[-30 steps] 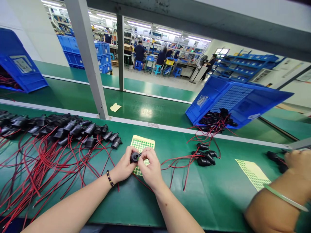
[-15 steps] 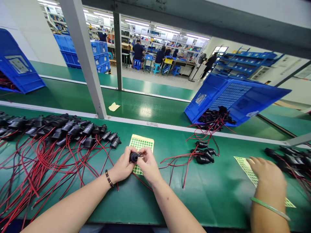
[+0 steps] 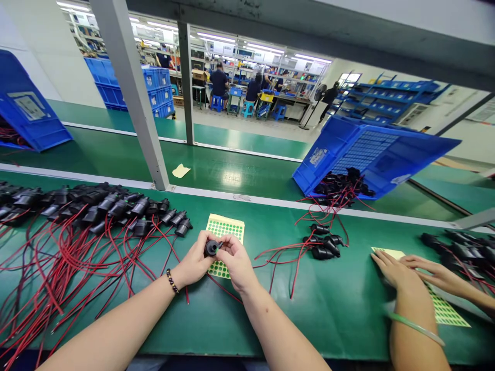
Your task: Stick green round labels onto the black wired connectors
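Note:
My left hand [image 3: 198, 262] is closed around a small black pump [image 3: 211, 248], its round nozzle end facing up at me. The thumb and fingers of my right hand [image 3: 235, 260] pinch at the pump's right side, where a small green spot shows by the thumb tip. Partly covered by both hands, a yellow sheet of green dot stickers [image 3: 226, 226] lies on the green bench. A red wire [image 3: 228, 288] trails from beneath my hands toward the right.
Many black pumps [image 3: 112, 203] with red wires are heaped at left; several more [image 3: 325, 242] lie at right. A tilted blue bin [image 3: 309, 159] stands behind them. At far right, a co-worker's hands [image 3: 402, 273] rest on another sticker sheet [image 3: 450, 312]. A metal post [image 3: 143, 103] rises ahead.
The pump has tilted slightly in my fingers, and a green spot now shows on its right side. The co-worker's hand has shifted left, and a second hand has come onto that sheet.

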### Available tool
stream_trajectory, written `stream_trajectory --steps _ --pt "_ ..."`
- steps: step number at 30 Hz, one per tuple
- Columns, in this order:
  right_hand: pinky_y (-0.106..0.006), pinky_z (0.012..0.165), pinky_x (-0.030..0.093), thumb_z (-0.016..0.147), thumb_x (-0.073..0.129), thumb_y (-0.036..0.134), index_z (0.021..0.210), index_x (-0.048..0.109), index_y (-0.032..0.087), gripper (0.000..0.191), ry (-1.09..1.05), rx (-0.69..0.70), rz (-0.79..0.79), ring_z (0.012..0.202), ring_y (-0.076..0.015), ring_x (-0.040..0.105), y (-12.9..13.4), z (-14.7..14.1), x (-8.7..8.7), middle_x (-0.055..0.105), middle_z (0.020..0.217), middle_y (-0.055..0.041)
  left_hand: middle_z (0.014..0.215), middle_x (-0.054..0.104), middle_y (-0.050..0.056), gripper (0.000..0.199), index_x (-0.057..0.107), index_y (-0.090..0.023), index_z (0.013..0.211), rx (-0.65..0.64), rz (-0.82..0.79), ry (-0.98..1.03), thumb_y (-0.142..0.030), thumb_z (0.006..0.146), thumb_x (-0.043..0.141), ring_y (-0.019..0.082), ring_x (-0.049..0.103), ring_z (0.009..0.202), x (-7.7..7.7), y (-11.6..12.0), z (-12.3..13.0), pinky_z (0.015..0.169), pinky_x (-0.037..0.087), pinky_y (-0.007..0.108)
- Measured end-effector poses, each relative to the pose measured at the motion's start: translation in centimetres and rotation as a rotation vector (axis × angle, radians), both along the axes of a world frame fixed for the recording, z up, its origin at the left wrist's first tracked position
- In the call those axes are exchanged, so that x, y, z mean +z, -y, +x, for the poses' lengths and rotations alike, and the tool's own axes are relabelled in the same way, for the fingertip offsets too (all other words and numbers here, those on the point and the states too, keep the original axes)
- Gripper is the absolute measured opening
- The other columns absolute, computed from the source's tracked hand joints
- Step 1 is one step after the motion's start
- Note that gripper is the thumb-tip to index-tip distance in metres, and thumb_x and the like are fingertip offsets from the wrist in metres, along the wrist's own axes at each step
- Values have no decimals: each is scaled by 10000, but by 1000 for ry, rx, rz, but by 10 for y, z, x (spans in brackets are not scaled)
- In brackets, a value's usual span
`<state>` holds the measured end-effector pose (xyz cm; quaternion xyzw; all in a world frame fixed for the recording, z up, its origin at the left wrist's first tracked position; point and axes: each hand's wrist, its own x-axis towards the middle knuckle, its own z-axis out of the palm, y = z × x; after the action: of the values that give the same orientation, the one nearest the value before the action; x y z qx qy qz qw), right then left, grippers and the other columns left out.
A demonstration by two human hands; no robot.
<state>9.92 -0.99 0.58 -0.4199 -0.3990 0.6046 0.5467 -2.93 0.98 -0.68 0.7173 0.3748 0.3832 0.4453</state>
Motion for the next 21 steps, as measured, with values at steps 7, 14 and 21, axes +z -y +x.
stream_trajectory --steps 7,14,21 --pt "-211 540 317 531 497 67 681 466 178 189 -30 -28 -85 565 -93 431 -3 -3 -12 497 611 59 864 470 26 353 383 -180 945 -34 53 -141 -4 640 404 161 477 778 -6 -1 -3 710 395 296" --pt "-215 613 340 569 516 80 735 493 173 192 -84 -8 -54 669 -108 471 -1 -4 -2 523 687 40 828 437 0 255 371 -186 941 0 -5 -63 -102 714 452 136 453 733 2 0 -2 659 383 253" --pt "-198 540 304 541 534 76 675 461 176 182 -76 18 -68 578 -87 428 -2 -4 -11 493 611 64 781 453 -1 288 378 -183 919 3 70 -152 -44 671 422 145 469 685 -2 2 -2 624 375 259"
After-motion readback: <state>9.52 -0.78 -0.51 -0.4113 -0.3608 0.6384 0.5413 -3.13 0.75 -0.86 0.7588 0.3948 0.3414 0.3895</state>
